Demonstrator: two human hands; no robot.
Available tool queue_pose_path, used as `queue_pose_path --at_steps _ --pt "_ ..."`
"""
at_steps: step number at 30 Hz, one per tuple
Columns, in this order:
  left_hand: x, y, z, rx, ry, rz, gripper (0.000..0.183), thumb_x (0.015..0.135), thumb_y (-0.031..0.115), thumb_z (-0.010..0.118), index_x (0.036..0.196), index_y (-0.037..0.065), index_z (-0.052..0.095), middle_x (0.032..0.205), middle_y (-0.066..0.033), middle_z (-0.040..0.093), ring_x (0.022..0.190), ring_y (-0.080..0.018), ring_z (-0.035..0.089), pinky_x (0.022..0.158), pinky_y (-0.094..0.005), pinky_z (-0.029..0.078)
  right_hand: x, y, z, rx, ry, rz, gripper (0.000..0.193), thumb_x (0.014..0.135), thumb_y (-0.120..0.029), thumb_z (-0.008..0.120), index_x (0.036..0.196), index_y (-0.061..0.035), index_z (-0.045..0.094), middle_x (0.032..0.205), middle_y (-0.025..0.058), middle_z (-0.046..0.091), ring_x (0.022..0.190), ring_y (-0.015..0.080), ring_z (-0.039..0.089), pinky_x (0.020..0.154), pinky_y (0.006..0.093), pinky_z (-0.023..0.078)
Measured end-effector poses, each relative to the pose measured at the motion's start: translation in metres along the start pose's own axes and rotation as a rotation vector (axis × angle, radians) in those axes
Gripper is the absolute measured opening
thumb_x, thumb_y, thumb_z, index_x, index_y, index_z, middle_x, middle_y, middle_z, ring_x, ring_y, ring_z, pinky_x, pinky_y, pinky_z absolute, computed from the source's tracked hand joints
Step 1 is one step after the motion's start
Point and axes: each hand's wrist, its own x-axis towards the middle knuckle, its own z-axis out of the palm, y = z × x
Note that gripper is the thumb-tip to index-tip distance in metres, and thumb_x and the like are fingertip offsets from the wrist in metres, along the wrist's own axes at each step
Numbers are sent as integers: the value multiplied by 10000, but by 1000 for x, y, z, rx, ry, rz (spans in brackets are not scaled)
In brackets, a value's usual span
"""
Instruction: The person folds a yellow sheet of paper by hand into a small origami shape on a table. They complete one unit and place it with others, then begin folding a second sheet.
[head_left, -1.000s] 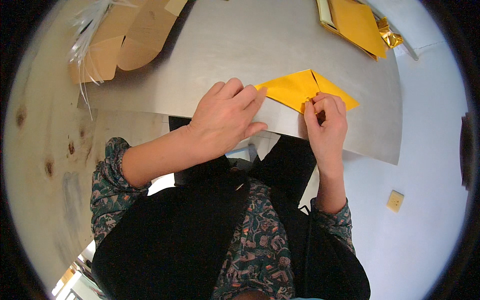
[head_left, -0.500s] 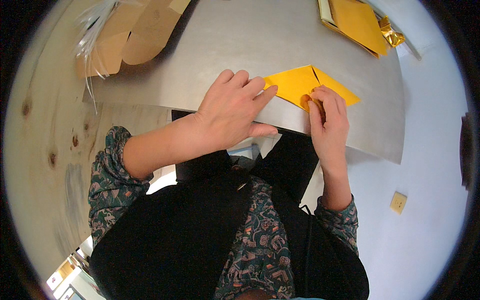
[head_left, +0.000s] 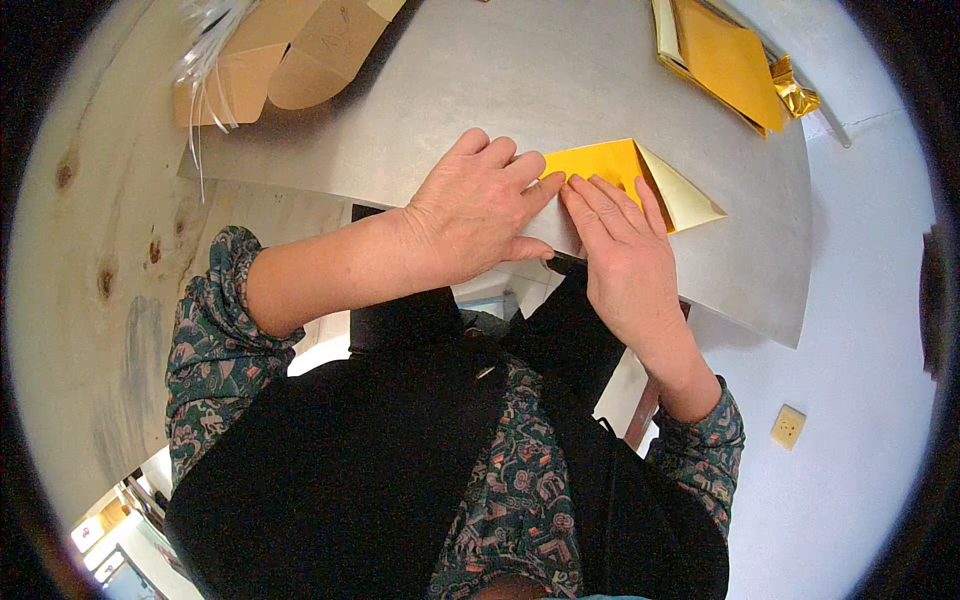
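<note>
Cardboard box (head_left: 325, 50), contents hidden, right hand (head_left: 628, 255) on gold paper (head_left: 600, 158)

Set at head height, left one of a pair; looking steeply down, upright and unmirrored, over the chest (head_left: 330, 470) to the left hand (head_left: 475, 212) and right hand (head_left: 628, 258), close by, and across the table (head_left: 480, 80); fisheye-wide, bending straight edges.

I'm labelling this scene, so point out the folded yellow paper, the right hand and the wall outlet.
Folded yellow paper (head_left: 612, 160): head view, its yellow face.
Right hand (head_left: 627, 250): head view, back of the hand.
Wall outlet (head_left: 788, 427): head view, middle of its plate.
</note>
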Motion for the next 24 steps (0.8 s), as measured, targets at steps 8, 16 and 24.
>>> queue_pose_path --at_steps 8,16,24 --pt "-4 0 9 21 21 3 755 833 615 704 1404 128 619 1013 -52 571 962 -232 554 887 -389 435 -41 13 -10 -133 -62 83 556 848 3 571 1398 -70 607 1427 75 626 1381 264 531 1248 518 271" --pt "-4 2 4 -1 5 -6 756 821 597 722 1399 122 619 1030 -58 556 971 -237 548 876 -390 441 -63 19 -27 -174 -82 123 553 839 25 579 1387 -40 618 1454 92 599 1394 306 506 1236 520 306" --pt "-5 1 0 -41 16 2 785 793 576 762 1406 111 610 1052 -61 565 993 -243 554 890 -394 447 -29 14 -37 -60 -40 38 415 833 19 606 1246 37 643 1326 156 639 1274 356 569 1095 446 472"
